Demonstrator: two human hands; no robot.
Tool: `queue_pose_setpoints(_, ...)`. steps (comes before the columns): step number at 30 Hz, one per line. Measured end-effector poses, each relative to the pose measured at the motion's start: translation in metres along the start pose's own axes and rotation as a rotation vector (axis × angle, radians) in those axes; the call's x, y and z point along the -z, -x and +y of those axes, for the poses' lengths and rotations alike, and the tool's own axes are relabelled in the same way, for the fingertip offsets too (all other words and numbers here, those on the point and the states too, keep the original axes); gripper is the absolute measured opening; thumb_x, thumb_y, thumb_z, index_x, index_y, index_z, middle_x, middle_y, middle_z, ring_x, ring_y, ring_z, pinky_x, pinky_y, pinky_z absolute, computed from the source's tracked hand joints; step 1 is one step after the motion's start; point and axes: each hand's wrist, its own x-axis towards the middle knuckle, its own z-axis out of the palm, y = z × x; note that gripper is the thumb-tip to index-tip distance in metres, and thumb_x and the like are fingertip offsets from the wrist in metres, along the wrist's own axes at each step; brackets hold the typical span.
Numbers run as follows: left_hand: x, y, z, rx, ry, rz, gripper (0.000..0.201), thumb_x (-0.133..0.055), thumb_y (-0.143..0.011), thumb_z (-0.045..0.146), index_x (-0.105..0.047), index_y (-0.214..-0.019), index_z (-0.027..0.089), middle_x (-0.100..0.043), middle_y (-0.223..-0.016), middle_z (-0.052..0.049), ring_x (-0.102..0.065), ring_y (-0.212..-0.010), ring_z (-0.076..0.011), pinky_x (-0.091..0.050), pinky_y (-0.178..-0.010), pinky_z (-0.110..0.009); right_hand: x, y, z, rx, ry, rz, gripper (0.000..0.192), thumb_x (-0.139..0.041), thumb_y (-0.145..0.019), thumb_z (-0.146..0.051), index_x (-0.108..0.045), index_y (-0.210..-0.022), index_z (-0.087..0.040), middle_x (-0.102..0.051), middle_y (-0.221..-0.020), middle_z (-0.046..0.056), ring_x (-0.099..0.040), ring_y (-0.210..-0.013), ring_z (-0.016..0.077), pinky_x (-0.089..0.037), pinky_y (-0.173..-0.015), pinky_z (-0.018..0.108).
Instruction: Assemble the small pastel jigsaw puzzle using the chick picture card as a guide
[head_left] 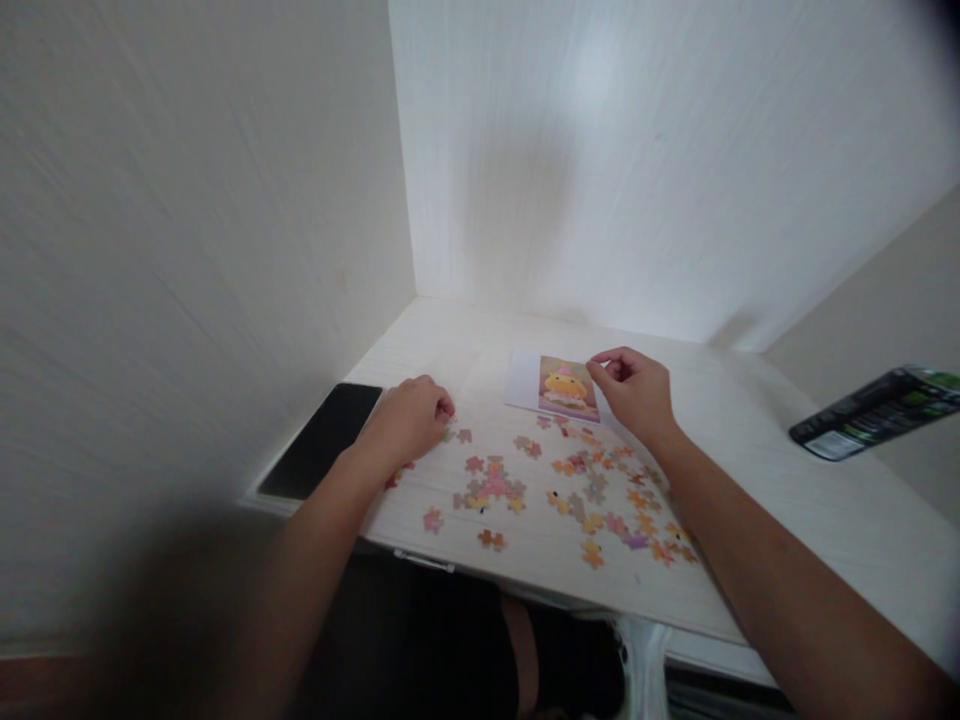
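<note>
My right hand (pixel 634 390) is at the upper right corner of a picture card (pixel 525 382), its thumb and forefinger pinched together on that corner. Printed on the card is a yellow plush figure with a pink top. My left hand (pixel 411 418) rests on the table with its fingers curled in; whatever they may hold is hidden. Close to its fingertips lie a few small puzzle pieces (pixel 463 436). Between my forearms is a partly joined puzzle section (pixel 495 485) in pink, grey and yellow. Many loose puzzle pieces (pixel 592 555) are spread to its right.
A black tablet-like slab (pixel 322 440) lies at the table's left edge, under my left forearm. On the right, a dark can-shaped container (pixel 874 412) with green print appears tilted. Pale walls enclose the white table (pixel 465 340) at the back and sides.
</note>
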Motion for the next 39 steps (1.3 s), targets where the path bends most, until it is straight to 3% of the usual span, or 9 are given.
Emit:
queue_pose_setpoints(8, 0.003, 0.001, 0.001, -0.029, 0.014, -0.010, 0.016, -0.055, -0.081, 0.020, -0.071, -0.084, 0.021, -0.070, -0.089, -0.008, -0.062, -0.076, -0.0209, -0.047, -0.075, -0.034, 0.001, 0.001, -0.002, -0.009, -0.006, -0.020, 0.022, -0.064, -0.075, -0.036, -0.073, -0.082, -0.017, -0.055, -0.058, -0.002, -0.047, -0.052, 0.0122, -0.036, -0.053, 0.027)
queue_pose_setpoints(18, -0.001, -0.001, 0.003, -0.007, 0.017, 0.032, 0.033, -0.049, -0.087, 0.015, -0.067, -0.114, 0.014, -0.067, -0.103, -0.015, -0.062, -0.095, -0.0265, -0.046, -0.088, -0.038, 0.001, 0.001, -0.004, -0.022, -0.006, -0.040, 0.024, -0.063, -0.075, -0.037, -0.072, -0.082, -0.016, -0.054, -0.056, -0.002, -0.045, -0.051, 0.0118, -0.034, -0.052, 0.026)
queue_pose_setpoints(26, 0.002, -0.001, 0.001, -0.026, 0.053, 0.011, 0.025, -0.050, -0.087, 0.018, -0.074, -0.090, 0.019, -0.066, -0.094, -0.011, -0.063, -0.085, -0.0223, -0.048, -0.079, -0.033, 0.001, 0.002, -0.007, -0.025, -0.018, -0.037, 0.024, -0.063, -0.075, -0.037, -0.072, -0.082, -0.016, -0.055, -0.057, -0.001, -0.046, -0.051, 0.0117, -0.035, -0.051, 0.026)
queue_pose_setpoints(32, 0.007, 0.001, -0.001, -0.016, 0.114, 0.036, 0.019, -0.054, -0.086, 0.021, -0.073, -0.087, 0.019, -0.069, -0.091, -0.009, -0.064, -0.079, -0.0205, -0.048, -0.074, -0.032, 0.001, 0.002, -0.006, -0.017, -0.011, -0.037, 0.024, -0.064, -0.076, -0.039, -0.072, -0.080, -0.017, -0.055, -0.057, -0.001, -0.046, -0.051, 0.0119, -0.035, -0.052, 0.026)
queue_pose_setpoints(35, 0.012, 0.004, 0.007, 0.010, 0.262, 0.047, 0.017, -0.057, -0.087, 0.027, -0.071, -0.092, 0.019, -0.072, -0.085, -0.007, -0.065, -0.073, -0.0179, -0.049, -0.068, -0.030, 0.001, 0.001, -0.010, -0.023, -0.033, -0.045, 0.025, -0.065, -0.075, -0.041, -0.071, -0.079, -0.017, -0.054, -0.056, -0.001, -0.045, -0.051, 0.0117, -0.035, -0.051, 0.026)
queue_pose_setpoints(39, 0.017, 0.010, 0.028, 0.073, 0.750, 0.037, 0.016, -0.067, -0.081, 0.029, -0.069, -0.091, 0.016, -0.072, -0.078, -0.005, -0.066, -0.067, -0.0151, -0.049, -0.058, -0.025, 0.001, 0.009, -0.037, -0.073, -0.252, -0.187, 0.029, -0.070, -0.074, -0.046, -0.070, -0.081, -0.017, -0.059, -0.059, 0.000, -0.046, -0.050, 0.0114, -0.035, -0.047, 0.026)
